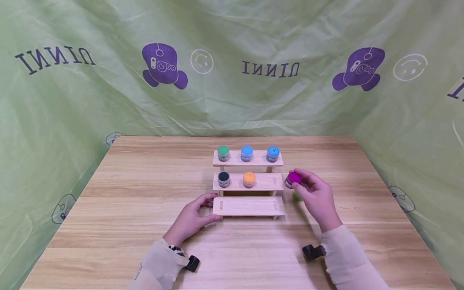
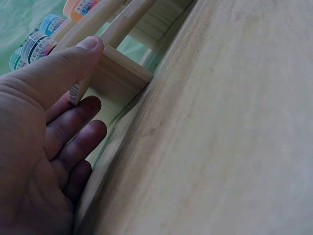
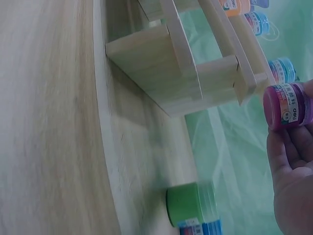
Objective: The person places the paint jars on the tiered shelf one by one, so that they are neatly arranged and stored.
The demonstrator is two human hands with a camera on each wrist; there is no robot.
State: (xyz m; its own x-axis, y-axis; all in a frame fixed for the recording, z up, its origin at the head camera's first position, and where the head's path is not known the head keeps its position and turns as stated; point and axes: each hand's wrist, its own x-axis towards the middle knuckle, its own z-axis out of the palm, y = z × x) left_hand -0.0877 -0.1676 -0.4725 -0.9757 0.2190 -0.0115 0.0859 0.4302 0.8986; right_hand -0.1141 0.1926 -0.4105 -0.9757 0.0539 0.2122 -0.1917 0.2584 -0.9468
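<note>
Jar (image 1: 294, 177), purple, probably light, rigid and slick (best taken round its sides), pinched in right hand (image 1: 319, 198); wooden rack (image 1: 250, 206) held at one end by left hand (image 1: 191, 220).

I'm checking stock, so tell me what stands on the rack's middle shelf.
A black jar and an orange jar stand on the middle shelf. The shelf directly beneath them is covered.

One jar (image 1: 294, 177) is purple, shelf jars (image 1: 249, 179) green, blue, black and orange. The sheet (image 1: 217, 108) is green with purple pictures (image 1: 163, 75).
</note>
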